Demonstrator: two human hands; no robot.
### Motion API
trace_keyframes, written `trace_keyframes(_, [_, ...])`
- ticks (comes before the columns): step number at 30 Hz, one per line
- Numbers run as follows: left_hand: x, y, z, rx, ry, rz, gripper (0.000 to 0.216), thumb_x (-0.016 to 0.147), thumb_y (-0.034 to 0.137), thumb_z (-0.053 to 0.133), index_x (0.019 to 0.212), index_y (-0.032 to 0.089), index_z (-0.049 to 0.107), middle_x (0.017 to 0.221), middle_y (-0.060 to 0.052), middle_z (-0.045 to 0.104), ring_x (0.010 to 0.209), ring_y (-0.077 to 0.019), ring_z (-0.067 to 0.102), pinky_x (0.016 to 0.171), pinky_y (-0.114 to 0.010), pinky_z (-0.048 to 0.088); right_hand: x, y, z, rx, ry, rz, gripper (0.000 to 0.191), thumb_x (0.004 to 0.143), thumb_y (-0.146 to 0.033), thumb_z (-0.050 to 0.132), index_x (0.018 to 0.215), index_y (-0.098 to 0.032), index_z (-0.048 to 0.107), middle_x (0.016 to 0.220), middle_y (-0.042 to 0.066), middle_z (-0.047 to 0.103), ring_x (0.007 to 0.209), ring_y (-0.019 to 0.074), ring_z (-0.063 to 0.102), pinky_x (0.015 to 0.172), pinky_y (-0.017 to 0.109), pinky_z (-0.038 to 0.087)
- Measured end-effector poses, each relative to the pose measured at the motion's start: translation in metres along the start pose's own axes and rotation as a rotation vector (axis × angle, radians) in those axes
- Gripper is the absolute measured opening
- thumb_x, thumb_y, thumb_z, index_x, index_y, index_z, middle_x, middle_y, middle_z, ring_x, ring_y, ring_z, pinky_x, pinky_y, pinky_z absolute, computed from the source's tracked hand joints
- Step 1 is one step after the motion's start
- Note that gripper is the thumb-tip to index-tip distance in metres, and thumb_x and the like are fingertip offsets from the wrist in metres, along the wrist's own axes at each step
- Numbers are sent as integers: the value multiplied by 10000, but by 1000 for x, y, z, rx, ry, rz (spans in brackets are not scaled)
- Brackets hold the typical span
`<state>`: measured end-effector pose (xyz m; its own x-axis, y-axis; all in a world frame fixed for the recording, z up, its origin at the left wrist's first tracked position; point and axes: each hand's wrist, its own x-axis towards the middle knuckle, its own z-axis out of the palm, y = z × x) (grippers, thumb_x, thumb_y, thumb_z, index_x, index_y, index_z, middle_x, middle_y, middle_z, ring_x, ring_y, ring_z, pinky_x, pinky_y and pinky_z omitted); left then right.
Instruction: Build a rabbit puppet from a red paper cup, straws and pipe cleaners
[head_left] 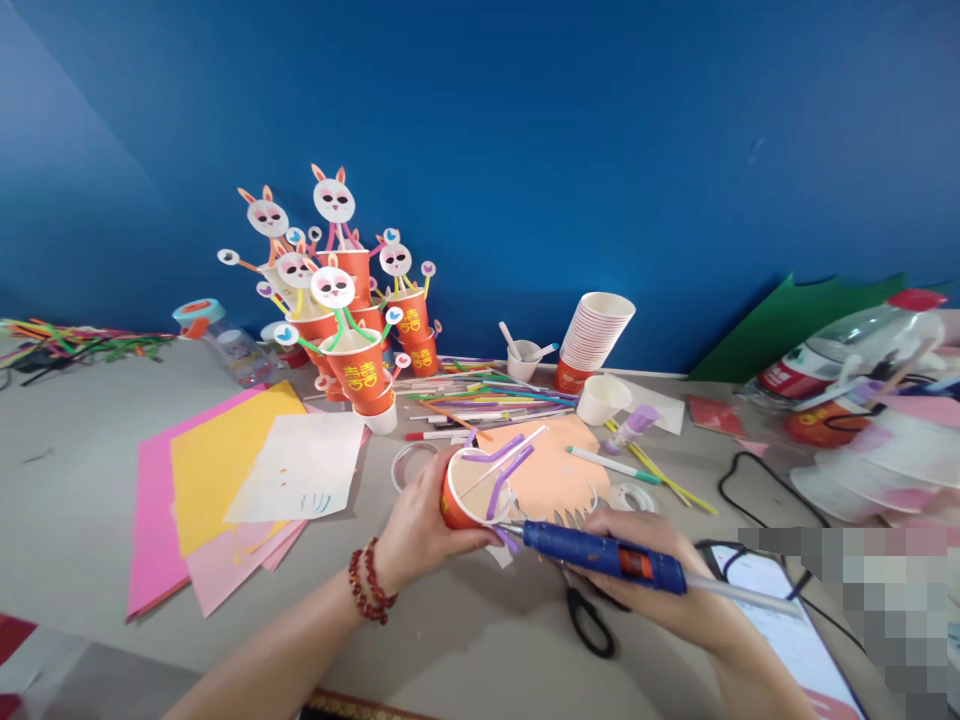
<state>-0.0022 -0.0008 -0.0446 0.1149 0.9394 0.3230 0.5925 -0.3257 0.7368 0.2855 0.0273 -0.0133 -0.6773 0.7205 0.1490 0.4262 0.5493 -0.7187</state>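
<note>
My left hand (420, 525) is wrapped round a red paper cup (456, 492), tilted with its mouth toward me. Bent purple straws (501, 485) and a thin white stick stand in the cup and stick out past its rim. In my right hand (649, 575) is a blue glue gun (577, 550), its metal nozzle at the cup's rim beside a purple straw. A clear glue stick runs out of the gun's back end. Below the gun lie scissors (589, 622) with black handles, their blades partly hidden.
Rabbit-faced paper cups (356, 365) stand stacked at the back left, near coloured paper sheets (225, 480). Behind my hands are scattered straws and pens (487, 395), orange paper (559, 460) and a cup stack (598, 330). At right are a bottle (840, 345), black cable and a phone (787, 630).
</note>
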Motion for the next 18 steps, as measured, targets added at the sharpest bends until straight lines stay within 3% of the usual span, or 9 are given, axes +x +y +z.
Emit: trace_keyframes(18, [0,1,-1,23,14,14,884,670,505,814,1366,213,353,1355,-160,574,1234,-342,574,987,-472,492,0,1,1,-5,-24,20,209,904,-384,562,814,-202,612,698,23,614,635,183,562,597,272,418])
